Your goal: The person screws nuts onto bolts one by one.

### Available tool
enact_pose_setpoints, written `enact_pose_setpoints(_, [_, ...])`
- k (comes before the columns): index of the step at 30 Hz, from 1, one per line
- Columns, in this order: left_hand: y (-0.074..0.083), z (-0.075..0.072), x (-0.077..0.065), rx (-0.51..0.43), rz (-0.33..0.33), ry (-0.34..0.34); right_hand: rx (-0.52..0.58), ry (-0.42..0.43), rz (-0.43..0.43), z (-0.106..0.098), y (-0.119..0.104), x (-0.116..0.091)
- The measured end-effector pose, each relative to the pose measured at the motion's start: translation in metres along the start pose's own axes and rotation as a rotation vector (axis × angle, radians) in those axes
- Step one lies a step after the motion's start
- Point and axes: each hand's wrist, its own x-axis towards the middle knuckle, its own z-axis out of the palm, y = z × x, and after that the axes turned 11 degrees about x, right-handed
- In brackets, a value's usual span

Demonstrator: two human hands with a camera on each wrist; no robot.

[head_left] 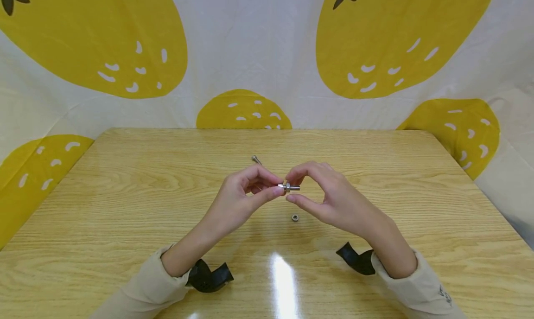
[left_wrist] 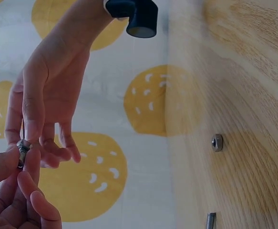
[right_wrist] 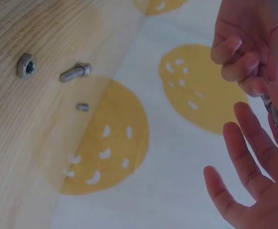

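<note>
My left hand point(head_left: 239, 194) pinches the head end of a metal bolt point(head_left: 295, 188) between thumb and fingertips, above the table. A hex nut point(head_left: 288, 187) sits around the bolt's shank, just beside those fingertips, and the threaded end points right. Around the nut my right hand point(head_left: 333, 196) makes a loose C, thumb below and index finger above, with a gap between the tips. Its other fingers are spread in the right wrist view. On the table below lies a second hex nut point(head_left: 295, 218). Another bolt point(head_left: 256, 159) lies beyond the left hand, which partly covers it.
A wooden table point(head_left: 125, 194) reaches back to a white cloth point(head_left: 250, 41) printed with yellow fruit. One small silvery cylinder point(right_wrist: 82, 107) shows near the loose bolt in the right wrist view. Black straps point(head_left: 210, 277) hang at both cuffs.
</note>
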Motion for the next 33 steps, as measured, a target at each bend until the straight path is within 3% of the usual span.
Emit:
enact_pose_setpoints(5, [-0.0001, -0.0002, 0.0002, -0.006, -0.001, 0.0, -0.009, 0.012, -0.064, 0.0026, 0.0027, 0.0008])
enact_pose_setpoints(9, [0.0002, -0.0003, 0.0002, -0.002, -0.007, 0.004, -0.028, 0.015, -0.061, 0.003, 0.003, 0.0003])
enact_pose_setpoints(28, [-0.0007, 0.0005, -0.0003, -0.016, 0.012, -0.004, 0.017, -0.051, 0.135, 0.004, -0.0002, 0.0013])
enact_pose_setpoints(33, [-0.0014, 0.0002, 0.0, -0.002, 0.008, 0.008, 0.034, -0.036, 0.109, 0.0022, -0.0004, 0.0003])
